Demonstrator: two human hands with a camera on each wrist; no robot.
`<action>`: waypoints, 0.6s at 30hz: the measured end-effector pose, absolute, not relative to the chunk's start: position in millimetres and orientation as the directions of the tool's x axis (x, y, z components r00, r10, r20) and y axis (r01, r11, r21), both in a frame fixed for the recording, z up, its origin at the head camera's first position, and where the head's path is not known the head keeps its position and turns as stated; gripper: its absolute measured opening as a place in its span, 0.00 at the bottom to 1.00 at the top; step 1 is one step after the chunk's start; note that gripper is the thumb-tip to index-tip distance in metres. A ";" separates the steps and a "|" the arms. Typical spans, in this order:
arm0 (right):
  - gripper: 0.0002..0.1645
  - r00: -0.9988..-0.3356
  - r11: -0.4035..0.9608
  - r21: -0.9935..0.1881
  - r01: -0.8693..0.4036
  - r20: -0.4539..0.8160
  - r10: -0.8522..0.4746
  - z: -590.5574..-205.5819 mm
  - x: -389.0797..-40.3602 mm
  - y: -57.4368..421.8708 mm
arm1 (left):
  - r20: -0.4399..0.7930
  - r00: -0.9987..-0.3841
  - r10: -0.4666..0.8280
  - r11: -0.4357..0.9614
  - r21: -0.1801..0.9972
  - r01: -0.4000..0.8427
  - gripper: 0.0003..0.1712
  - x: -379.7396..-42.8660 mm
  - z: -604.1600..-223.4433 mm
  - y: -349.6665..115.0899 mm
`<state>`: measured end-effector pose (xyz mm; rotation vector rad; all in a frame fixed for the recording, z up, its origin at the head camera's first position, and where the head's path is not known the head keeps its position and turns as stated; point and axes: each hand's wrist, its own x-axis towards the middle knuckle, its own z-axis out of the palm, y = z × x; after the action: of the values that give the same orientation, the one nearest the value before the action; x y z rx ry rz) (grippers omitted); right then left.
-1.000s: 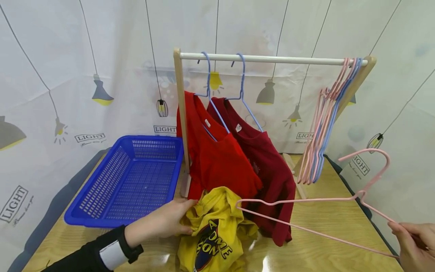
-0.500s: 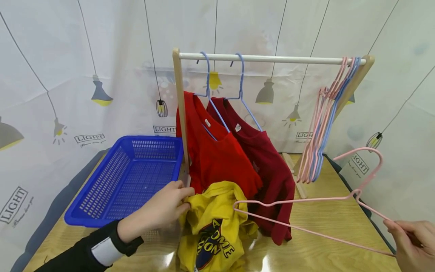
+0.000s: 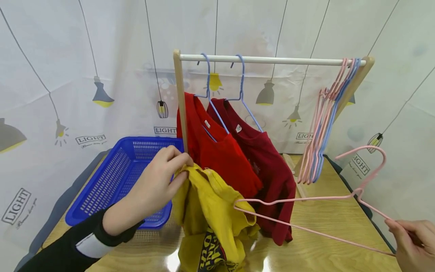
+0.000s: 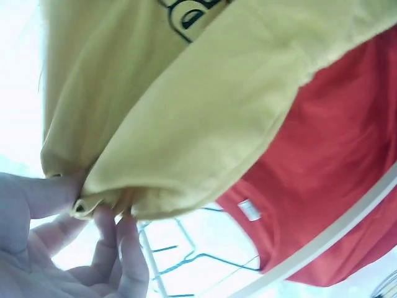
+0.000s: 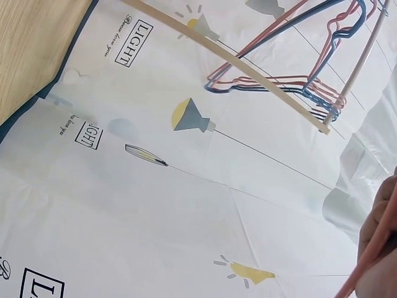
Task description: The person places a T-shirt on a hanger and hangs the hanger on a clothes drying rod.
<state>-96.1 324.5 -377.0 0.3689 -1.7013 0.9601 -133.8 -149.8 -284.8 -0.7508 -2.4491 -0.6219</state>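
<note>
My left hand (image 3: 158, 181) pinches the edge of a yellow shirt (image 3: 217, 211) between thumb and fingers and holds that part up off the table. In the left wrist view the shirt (image 4: 186, 124) is gathered at the fingertips (image 4: 127, 239). The lower part, with dark printed lettering, lies crumpled on the wood. At the far right, my right hand (image 3: 416, 241) grips one end of a pink clothes hanger (image 3: 306, 226). Its hook points up, and its other end overlaps the shirt in the head view; whether they touch I cannot tell. The right wrist view shows only part of that hand.
Behind stands a rack with a white rail (image 3: 272, 59). A red shirt (image 3: 221, 155) and a dark red shirt (image 3: 272, 166) hang on blue hangers; several pink and blue hangers (image 3: 326, 124) bunch at its right end. A blue basket (image 3: 102, 181) sits at the left.
My left hand took hold of the yellow shirt's edge and raised it, so the cloth now stretches upward and the print is partly folded over. The right hand and pink hanger barely moved.
</note>
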 end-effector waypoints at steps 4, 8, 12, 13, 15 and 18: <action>0.09 -0.361 0.639 -0.416 -0.647 0.905 0.224 -375.0 -95.1 323.9 | 0.661 -0.660 0.358 0.711 0.265 0.651 0.08 -134.9 -273.7 -143.6; 0.11 -0.361 0.653 -0.429 -0.624 0.900 0.246 -376.1 -95.0 326.3 | 0.717 -0.624 0.311 0.704 0.268 0.658 0.06 -133.8 -263.9 -139.8; 0.12 -0.370 0.668 -0.436 -0.603 0.895 0.250 -378.7 -94.5 330.8 | 0.763 -0.589 0.265 0.678 0.287 0.676 0.05 -131.4 -256.3 -138.3; 0.13 -0.377 0.678 -0.436 -0.592 0.893 0.246 -379.0 -94.1 331.7 | 0.768 -0.586 0.260 0.667 0.296 0.684 0.05 -131.1 -255.0 -138.0; 0.13 -0.380 0.672 -0.438 -0.597 0.892 0.245 -379.6 -94.2 332.7 | 0.759 -0.597 0.261 0.662 0.309 0.683 0.05 -130.9 -254.2 -137.3; 0.13 -0.373 0.647 -0.444 -0.620 0.892 0.255 -380.1 -95.2 332.3 | 0.703 -0.651 0.285 0.685 0.326 0.652 0.07 -131.5 -258.1 -136.6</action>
<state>-95.2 332.3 -380.1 0.2981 -1.7192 0.9509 -131.5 -136.6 -258.1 -0.7158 -2.2680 -0.7605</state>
